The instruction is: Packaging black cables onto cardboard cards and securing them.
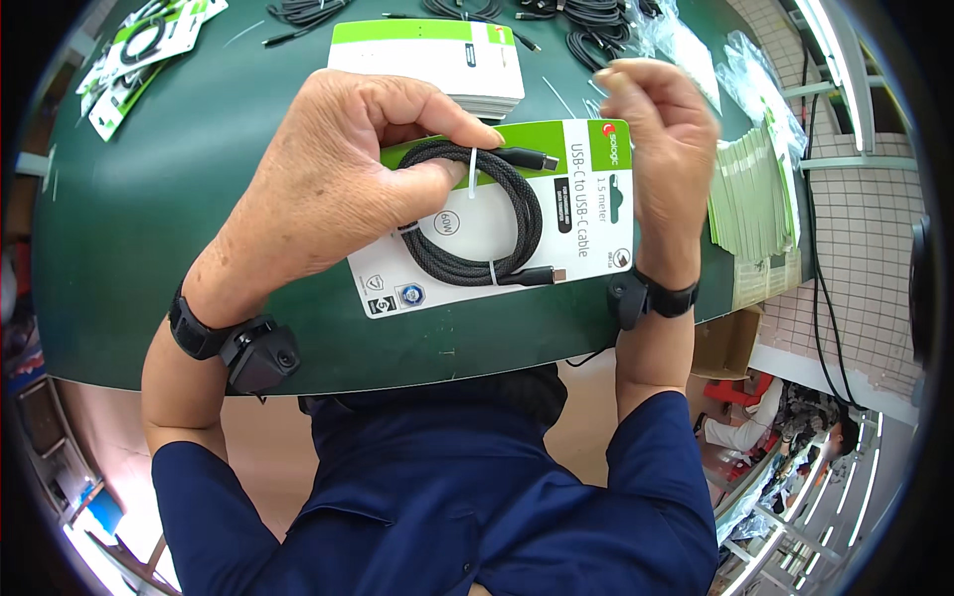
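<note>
My left hand [338,184] grips a white and green backing card [586,233] from its left side, thumb and fingers pressing on the coiled black braided cable [517,233] fastened to it with white ties. My right hand [666,149] is at the card's upper right edge, fingertips pinched together above it; whether they pinch something thin I cannot tell. The card is held flat just above the dark green table [159,219].
A stack of white and green cards [437,60] lies behind the held card. Loose black cables [586,25] and clear plastic bags [755,89] sit at the far edge. More packaged cables [139,50] lie far left. A pile of green sheets [755,199] is at right.
</note>
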Demonstrator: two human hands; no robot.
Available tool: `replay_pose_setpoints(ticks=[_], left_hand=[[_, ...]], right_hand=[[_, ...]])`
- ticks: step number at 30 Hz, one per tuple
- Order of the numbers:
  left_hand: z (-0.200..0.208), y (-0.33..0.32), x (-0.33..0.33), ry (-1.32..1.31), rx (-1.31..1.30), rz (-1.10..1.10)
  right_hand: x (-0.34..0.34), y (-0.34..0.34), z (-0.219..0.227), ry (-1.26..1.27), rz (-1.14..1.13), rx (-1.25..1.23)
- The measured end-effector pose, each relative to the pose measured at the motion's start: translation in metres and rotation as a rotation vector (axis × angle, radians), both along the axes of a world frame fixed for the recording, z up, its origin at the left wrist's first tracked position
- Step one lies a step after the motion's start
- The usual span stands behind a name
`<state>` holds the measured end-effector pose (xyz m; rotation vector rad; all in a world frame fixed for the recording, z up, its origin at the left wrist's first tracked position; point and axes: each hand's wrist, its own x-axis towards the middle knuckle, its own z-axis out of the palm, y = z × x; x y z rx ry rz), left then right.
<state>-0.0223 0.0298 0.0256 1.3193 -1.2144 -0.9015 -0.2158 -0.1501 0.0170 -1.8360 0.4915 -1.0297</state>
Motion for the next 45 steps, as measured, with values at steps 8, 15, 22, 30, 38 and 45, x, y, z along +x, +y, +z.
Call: replay_pose_setpoints(ticks=[8,15,22,30,38,45], left_hand=[[0.008,0.001,0.004,0.031,-0.016,0.0],[-0.001,0.001,0.001,0.023,-0.099,0.033],[-0.007,0.0,0.002,0.0,-0.078,-0.014],[-0.013,0.001,-0.001,-0.104,-0.096,-0.039],[-0.011,-0.001,-0.007,-0.233,-0.227,-0.174],[-0.01,-0.001,-0.009,-0.72,-0.331,-0.22]], right_hand=[[-0.015,0.027,-0.047,-0.005,0.618,0.208],[-0.016,0.02,-0.063,0.1,0.65,0.391],[0.006,0.017,-0.054,-0.061,0.691,0.261],[0.018,0.016,-0.03,0.149,0.583,-0.192],[0.022,0.014,-0.028,0.172,0.327,-0.39],[0.028,0.019,-0.038,0.072,0.225,-0.519]])
